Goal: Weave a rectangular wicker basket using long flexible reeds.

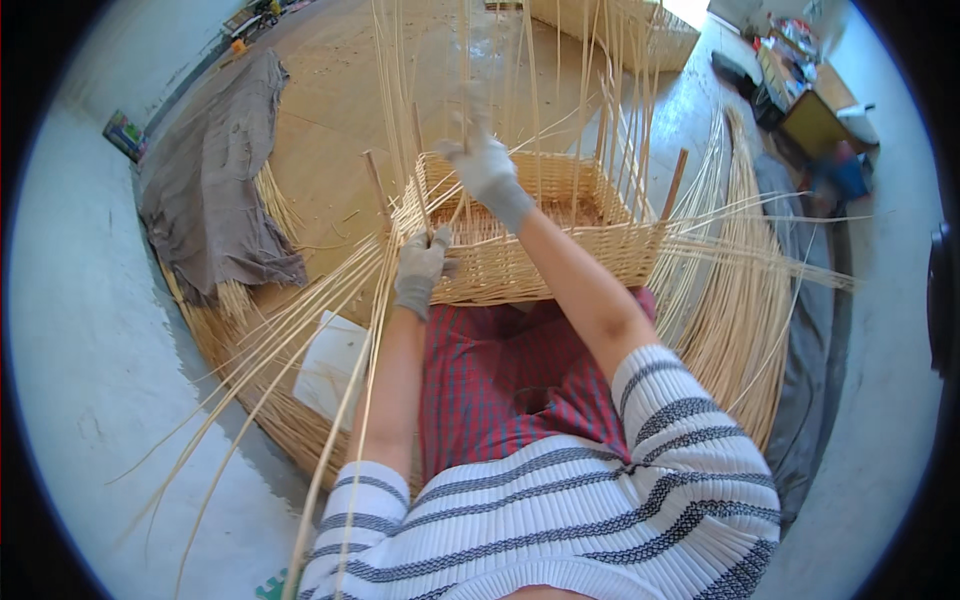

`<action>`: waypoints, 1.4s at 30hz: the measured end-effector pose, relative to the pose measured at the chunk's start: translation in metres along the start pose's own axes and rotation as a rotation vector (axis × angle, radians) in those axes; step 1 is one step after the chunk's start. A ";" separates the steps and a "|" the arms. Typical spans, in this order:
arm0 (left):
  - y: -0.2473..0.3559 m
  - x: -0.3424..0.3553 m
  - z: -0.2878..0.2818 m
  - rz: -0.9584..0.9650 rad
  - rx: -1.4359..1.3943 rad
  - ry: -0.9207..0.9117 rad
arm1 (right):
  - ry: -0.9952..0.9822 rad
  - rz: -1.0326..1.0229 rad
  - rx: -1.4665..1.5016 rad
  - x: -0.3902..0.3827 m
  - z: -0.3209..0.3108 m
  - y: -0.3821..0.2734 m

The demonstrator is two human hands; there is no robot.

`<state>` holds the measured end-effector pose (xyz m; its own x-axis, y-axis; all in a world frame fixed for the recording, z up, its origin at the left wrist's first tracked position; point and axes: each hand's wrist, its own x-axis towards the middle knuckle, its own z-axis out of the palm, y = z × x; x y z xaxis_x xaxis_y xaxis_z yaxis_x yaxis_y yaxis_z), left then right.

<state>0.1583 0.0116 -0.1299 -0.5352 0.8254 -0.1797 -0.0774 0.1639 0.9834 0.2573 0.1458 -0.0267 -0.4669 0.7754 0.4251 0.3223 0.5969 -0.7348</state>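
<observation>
A rectangular wicker basket (560, 262), partly woven, rests at my lap with its walls low and long upright canes (535, 100) rising from them. My left hand (422, 262), in a grey-white glove, is closed on the basket's near-left corner, beside a thicker wooden stake (418, 170). Above the left part of the basket is my right hand (487, 172), also gloved, raised by the upright canes. Motion smears its fingers, so I cannot tell if they grip a cane. Loose weaving canes (330, 285) fan out from the left corner toward me.
Bundled canes (735, 300) lie on the right. At the left, a grey cloth (215, 170) covers another bundle. A white sheet (332, 365) lies beside my left forearm. Farther off stand a large pale woven box (620, 30) and a cluttered table (820, 120).
</observation>
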 end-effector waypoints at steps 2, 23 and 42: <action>-0.001 0.003 -0.004 -0.071 -0.084 -0.026 | 0.034 0.054 0.353 -0.049 -0.022 0.029; 0.036 -0.009 0.072 0.094 0.564 -0.146 | 0.482 0.591 0.722 -0.147 -0.107 0.129; 0.050 -0.023 0.138 0.693 0.435 0.292 | 0.352 0.644 0.549 -0.204 -0.180 0.170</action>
<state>0.2827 0.0752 -0.0801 -0.5417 0.6536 0.5285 0.6427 -0.0832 0.7616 0.5553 0.1260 -0.1430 -0.0257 0.9962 -0.0831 -0.0453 -0.0842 -0.9954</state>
